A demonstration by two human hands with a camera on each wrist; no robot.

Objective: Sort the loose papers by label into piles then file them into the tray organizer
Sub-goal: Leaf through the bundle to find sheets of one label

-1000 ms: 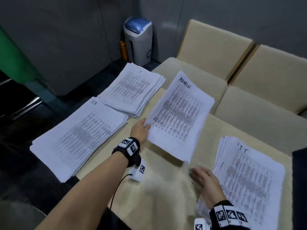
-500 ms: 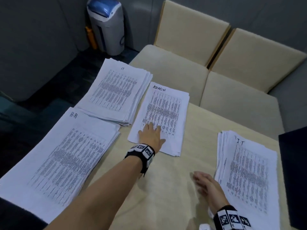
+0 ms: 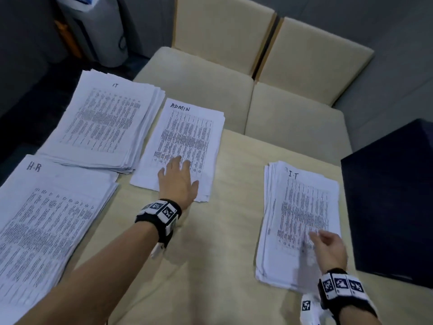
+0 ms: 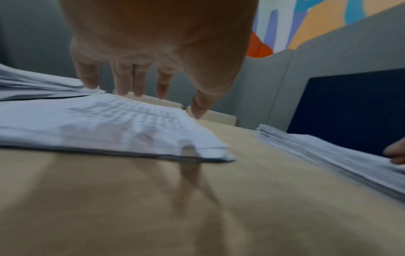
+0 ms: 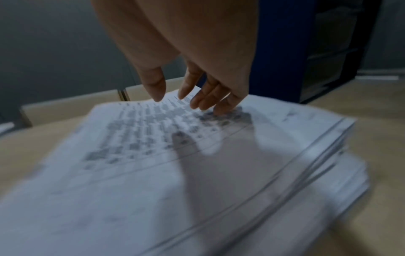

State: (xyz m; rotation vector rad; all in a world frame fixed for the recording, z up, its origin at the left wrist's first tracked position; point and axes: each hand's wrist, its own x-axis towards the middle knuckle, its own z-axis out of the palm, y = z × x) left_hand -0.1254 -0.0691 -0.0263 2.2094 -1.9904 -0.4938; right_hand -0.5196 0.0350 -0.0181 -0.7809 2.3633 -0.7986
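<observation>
Four stacks of printed sheets lie on the beige table (image 3: 192, 266). The ADMIN pile (image 3: 185, 137) sits in the middle, and my left hand (image 3: 179, 179) hovers flat over its near end with straight, spread fingers (image 4: 140, 83), holding nothing. Left of it lie the IT pile (image 3: 105, 123) and the H-R pile (image 3: 46, 221). The unsorted stack (image 3: 302, 216), topped by a sheet marked I-T, lies at the right. My right hand (image 3: 329, 247) is over its near part, fingers (image 5: 206, 97) relaxed and just above the top sheet (image 5: 153, 155).
A dark blue tray organizer (image 3: 393, 198) stands at the table's right edge, next to the unsorted stack. Two beige chairs (image 3: 234, 73) are pushed against the far side. A grey bin with a blue lid (image 3: 93, 26) stands on the floor at far left.
My left hand carried the ADMIN sheets to the table, laid them down beside the IT pile and let go. My right hand moved from the table onto the unsorted stack.
</observation>
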